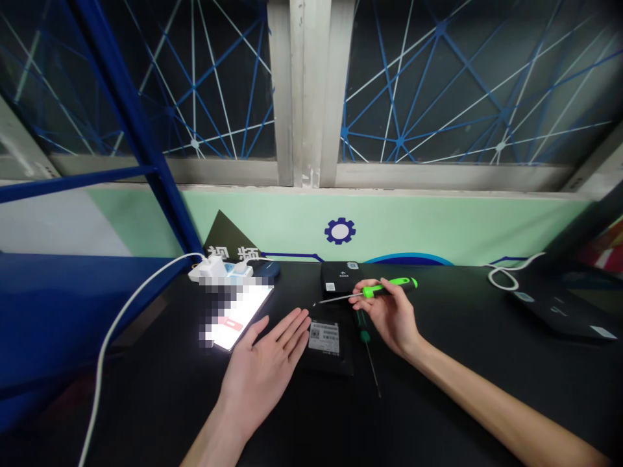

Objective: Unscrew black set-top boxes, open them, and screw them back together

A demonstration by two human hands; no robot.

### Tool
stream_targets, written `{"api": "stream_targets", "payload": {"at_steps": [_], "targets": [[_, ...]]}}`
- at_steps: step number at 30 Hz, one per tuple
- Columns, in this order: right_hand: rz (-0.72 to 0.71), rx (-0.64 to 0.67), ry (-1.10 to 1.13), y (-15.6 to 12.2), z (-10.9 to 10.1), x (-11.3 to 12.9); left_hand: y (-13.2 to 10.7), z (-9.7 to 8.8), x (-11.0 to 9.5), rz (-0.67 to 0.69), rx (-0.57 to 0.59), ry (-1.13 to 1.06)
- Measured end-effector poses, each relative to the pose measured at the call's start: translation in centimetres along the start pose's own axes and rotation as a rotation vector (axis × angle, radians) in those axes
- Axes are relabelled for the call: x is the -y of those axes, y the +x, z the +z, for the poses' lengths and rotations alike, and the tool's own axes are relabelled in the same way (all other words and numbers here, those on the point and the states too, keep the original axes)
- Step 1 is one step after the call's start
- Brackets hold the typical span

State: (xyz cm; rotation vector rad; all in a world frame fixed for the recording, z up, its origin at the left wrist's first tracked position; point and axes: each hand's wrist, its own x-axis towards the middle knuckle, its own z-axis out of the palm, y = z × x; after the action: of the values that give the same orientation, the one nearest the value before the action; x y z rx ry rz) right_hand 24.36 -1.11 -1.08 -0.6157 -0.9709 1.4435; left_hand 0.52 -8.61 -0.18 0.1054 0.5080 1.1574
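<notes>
My right hand (389,314) is closed around a bright green and black screwdriver (389,287), whose thin shaft points left. At the shaft's tip is a tiny light speck (314,304), too small to name for sure. Palm up and fingers stretched out, my left hand (265,363) holds nothing; its fingertips are just below and left of that tip. By those fingertips lies a flat black device (335,363) with a printed label (324,338). A second screwdriver with a dark green handle (363,326) lies on the table beside the device, below my right hand.
A lit phone (243,318) lies left of my left hand. Behind it are a white power strip (228,271) and a white cable (103,344). A black box (335,275) stands at the back; another black device (559,314) and a coiled cable (503,279) lie right.
</notes>
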Motion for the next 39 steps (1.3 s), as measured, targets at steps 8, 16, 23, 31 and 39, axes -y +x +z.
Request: {"api": "stream_targets", "payload": {"at_steps": [8, 16, 23, 31, 39], "targets": [[0.099, 0.121, -0.024, -0.6, 0.1, -0.3, 0.0, 0.3, 0.1, -0.019, 0.029, -0.013], [0.166, 0.219, -0.044, -1.1, 0.4, -0.5, -0.2, 0.6, 0.2, -0.053, 0.052, -0.004], [0.161, 0.198, -0.041, -0.9, 0.3, -0.4, -0.1, 0.2, 0.2, -0.071, 0.082, -0.006], [0.143, 0.054, 0.066, 0.0, -0.5, 0.2, -0.1, 0.4, 0.3, 0.052, -0.091, 0.013], [0.078, -0.004, 0.007, 0.3, -0.8, 0.3, 0.1, 0.5, 0.3, 0.129, -0.242, -0.059]]}}
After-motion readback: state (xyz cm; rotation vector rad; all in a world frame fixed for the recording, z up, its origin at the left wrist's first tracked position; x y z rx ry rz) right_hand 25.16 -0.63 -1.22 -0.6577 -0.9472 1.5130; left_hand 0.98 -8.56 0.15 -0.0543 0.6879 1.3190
